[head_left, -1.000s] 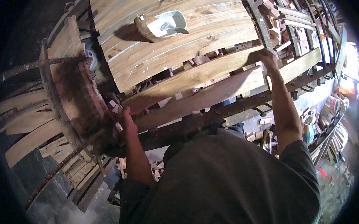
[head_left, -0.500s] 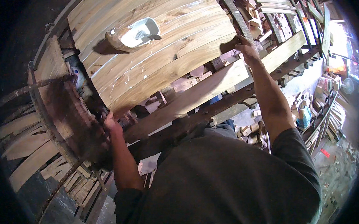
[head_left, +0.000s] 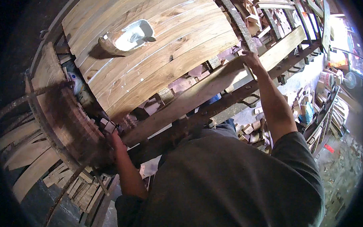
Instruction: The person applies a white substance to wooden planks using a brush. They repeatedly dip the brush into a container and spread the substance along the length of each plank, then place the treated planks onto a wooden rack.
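Note:
A broad panel of glued wooden boards [head_left: 151, 68] lies ahead of me, with pale streaks and spots along its seams. On it rests a cut-open container [head_left: 132, 37] with white contents, probably glue. My left hand [head_left: 116, 138] is just below the panel's near left corner, by the left end of a long plank [head_left: 186, 101]. A small pale blocky piece [head_left: 108, 125] shows at its fingertips; whether it is held is unclear. My right hand [head_left: 251, 60], fingers bent, is over the plank where a dark metal bar [head_left: 237, 21] crosses; what it grips is hidden.
A dark metal rail [head_left: 213, 110] with bolts and hooks runs between me and the plank. Wood offcuts [head_left: 190, 80] lie beneath the frame. A curved metal frame [head_left: 42, 104] and stacked boards [head_left: 32, 160] stand left. More scrap wood [head_left: 333, 103] is piled at right.
Both hands have left the panel's near corners and moved slightly toward me, to the long plank. The pale piece beside my left hand has come into view. The panel and container look unmoved.

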Demonstrator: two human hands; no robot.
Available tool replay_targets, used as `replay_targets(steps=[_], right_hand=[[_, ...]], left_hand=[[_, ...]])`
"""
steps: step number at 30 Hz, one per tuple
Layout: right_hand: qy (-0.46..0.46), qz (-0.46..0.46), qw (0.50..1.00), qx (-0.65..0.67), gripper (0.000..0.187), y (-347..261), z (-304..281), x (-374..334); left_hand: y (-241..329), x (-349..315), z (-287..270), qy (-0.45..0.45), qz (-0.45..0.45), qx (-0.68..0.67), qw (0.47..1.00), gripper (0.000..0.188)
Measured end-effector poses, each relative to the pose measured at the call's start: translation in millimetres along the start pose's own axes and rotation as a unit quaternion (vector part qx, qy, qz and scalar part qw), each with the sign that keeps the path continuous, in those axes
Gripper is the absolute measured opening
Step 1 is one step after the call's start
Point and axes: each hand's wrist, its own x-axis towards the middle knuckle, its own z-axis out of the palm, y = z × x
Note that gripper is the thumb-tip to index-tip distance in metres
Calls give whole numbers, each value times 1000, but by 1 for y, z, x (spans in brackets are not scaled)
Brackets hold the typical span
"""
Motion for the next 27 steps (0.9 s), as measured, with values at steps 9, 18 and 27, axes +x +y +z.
replay_targets(steps=[9,18,27], right_hand=[[18,-14,999,25,41,-19,16,-40],[-21,-55,975,215,40,-9,8,-28],[-1,-67,947,313,56,-6,3,7]], left_hand=[[-58,25,1,-83,-30,-112,990,51],[-8,41,6,-150,17,-284,947,44],[2,31,1,-243,7,-280,929,38]])
